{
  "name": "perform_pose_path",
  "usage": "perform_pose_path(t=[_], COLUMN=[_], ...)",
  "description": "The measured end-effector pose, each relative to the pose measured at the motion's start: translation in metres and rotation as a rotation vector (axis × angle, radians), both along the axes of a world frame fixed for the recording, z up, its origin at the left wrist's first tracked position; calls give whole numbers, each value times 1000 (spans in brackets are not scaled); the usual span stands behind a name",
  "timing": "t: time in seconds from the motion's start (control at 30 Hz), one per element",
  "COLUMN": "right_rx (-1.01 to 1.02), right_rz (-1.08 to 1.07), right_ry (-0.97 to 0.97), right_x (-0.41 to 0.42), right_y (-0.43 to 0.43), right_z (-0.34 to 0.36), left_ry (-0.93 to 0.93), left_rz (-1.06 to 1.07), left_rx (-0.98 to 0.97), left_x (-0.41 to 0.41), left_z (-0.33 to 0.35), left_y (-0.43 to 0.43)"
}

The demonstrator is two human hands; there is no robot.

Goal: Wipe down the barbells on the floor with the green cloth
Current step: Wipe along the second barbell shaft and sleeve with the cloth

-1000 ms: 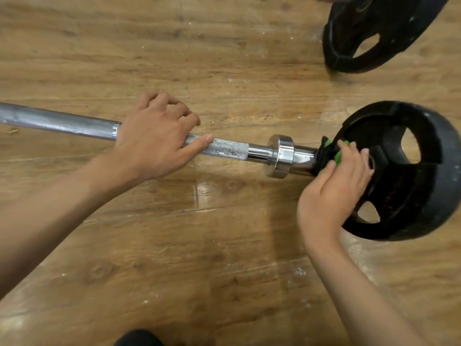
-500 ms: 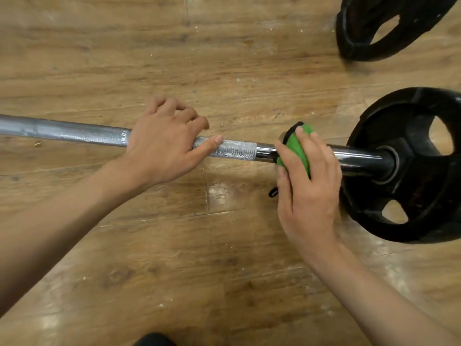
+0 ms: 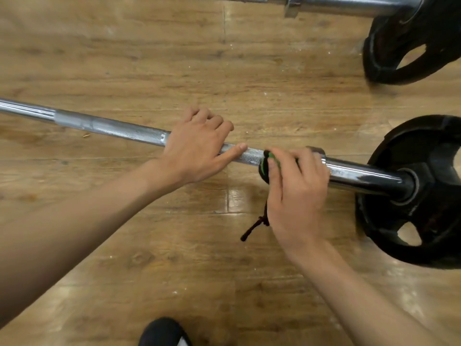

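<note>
Barbell, near (image 3: 112, 127): lay across the wooden floor (image 3: 149, 58) from its left edge to its right, chrome, with a knurled shaft and a smooth thick sleeve (image 3: 361, 176). A black weight plate (image 3: 424, 221) with cut-out grips sat on the sleeve at the floor's right edge.

Left hand (image 3: 197, 151): rested on the knurled shaft near mid-floor. The fingers curled over the bar's far side and the thumb lay stretched along the shaft, pointing toward the other hand. Grip closed on the bar.

Right hand (image 3: 296, 191): wrapped over the bar just beside the left thumb tip, not touching it. The fingers clasped the green cloth (image 3: 270, 159) against the metal. Grip closed on the cloth.

Green cloth: bunched round the shaft where the knurling ended, directly under the right hand. Only a small green and dark fold showed at the thumb side. The chrome collar (image 3: 316, 152) showed just past the knuckles, on the plate side. A black knotted cord (image 3: 254, 226) hung from under the palm toward the floor. Whether it belonged to the cloth could not be told.

Barbell, second (image 3: 336, 2): lay along the floor's far edge, well apart from both hands, with its own black plate (image 3: 411, 46) at the far right corner.

Shoe toe (image 3: 162, 333): dark, at the floor's near edge.
</note>
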State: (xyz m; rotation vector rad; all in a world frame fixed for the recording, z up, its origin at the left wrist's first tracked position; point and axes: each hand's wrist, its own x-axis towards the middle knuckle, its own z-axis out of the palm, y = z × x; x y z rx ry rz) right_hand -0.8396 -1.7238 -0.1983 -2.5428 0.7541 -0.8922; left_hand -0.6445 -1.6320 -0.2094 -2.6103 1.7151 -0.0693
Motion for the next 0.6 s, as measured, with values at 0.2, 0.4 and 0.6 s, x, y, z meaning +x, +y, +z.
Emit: perform_pose_path(t=[0.2,0.4,0.6], right_rx=[94,-35,2], right_rz=[-64,70,-54], right_ry=[419,323,316], right_x=[57,23,3], right_y=[-14,-18,-68], right_z=[-1,11,-3], left_ry=[317,460,433], left_rz=[33,-84,-19], left_rx=[-372,-387,-146], left_x=[-7,-52,-71], left_z=[11,13,15], left_y=[9,-3,-51])
